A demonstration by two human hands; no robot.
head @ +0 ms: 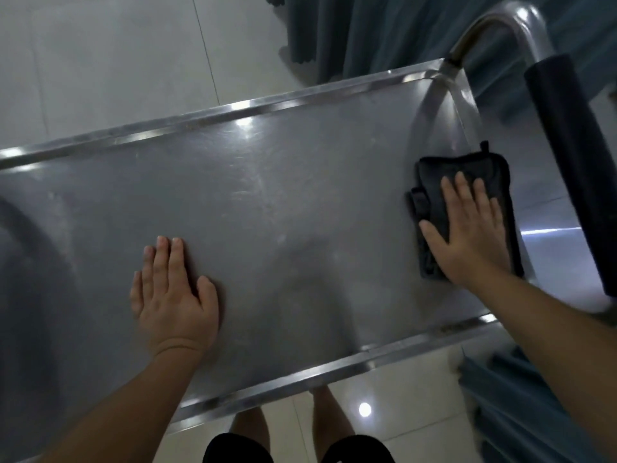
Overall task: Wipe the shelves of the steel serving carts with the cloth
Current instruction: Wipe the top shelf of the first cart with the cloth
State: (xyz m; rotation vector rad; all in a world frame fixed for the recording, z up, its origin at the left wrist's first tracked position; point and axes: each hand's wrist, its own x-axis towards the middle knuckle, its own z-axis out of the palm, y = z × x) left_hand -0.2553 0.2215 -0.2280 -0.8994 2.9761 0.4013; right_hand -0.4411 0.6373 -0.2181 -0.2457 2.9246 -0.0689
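The pale tiled floor (110, 61) filled the background, with a glare spot near the person's feet; teal curtains (384, 28) hung beyond the far right corner of the cart, and more teal fabric (507, 396) showed at the lower right. The top shelf (267, 202) of the steel serving cart stretched across nearly the whole view, tilted in the picture, its raised rim catching bright reflections along the far and near edges; the scuffed surface showed faint scratches near its middle. At the right end rose the cart's curved steel handle (500, 25), with a dark padded grip (574, 155) running down along that side. The person's bare forearms reached in from the bottom edge; dark shorts (300, 449) and bare legs showed below the near rim. The left hand (173, 295) lay flat on the bare steel left of the middle, fingers straight and together, grasping nothing. The right hand (470, 228) pressed flat, fingers spread and straight, on the dark folded cloth (464, 168); the cloth lay on the shelf at its right end, just beside the right rim, well apart from the left hand.
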